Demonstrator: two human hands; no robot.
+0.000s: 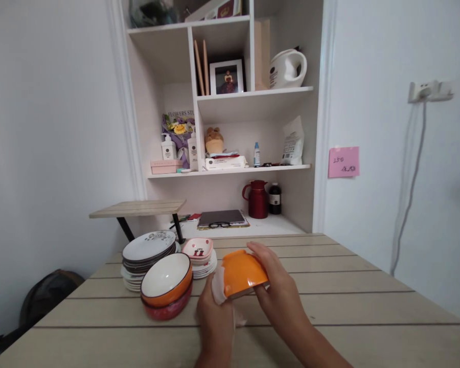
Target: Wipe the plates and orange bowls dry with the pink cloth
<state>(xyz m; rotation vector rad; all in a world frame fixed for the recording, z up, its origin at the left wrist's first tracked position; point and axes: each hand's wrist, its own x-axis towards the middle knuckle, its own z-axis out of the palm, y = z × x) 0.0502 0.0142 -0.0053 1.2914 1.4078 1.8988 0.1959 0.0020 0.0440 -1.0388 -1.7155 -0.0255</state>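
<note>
An orange bowl [244, 272], tilted on its side with its glossy outer wall showing, is held above the table between my hands. My right hand [278, 289] is closed round its right edge, thumb below and fingers over the top. On the other side my left hand [214, 314] presses a thin white wipe [218, 287] against the bowl's left edge; some of those fingers are hidden behind the bowl. Left of my hands, a white-lined orange bowl [166, 278] sits in a red bowl [169, 309].
Behind the bowls stand a stack of plates [148, 246] and small pink-rimmed dishes [198, 249] on white saucers [207, 269]. A small raised stand [138, 208] is at the table's back left. Beyond the slatted table [360, 301], a shelf niche holds a red thermos jug [258, 200].
</note>
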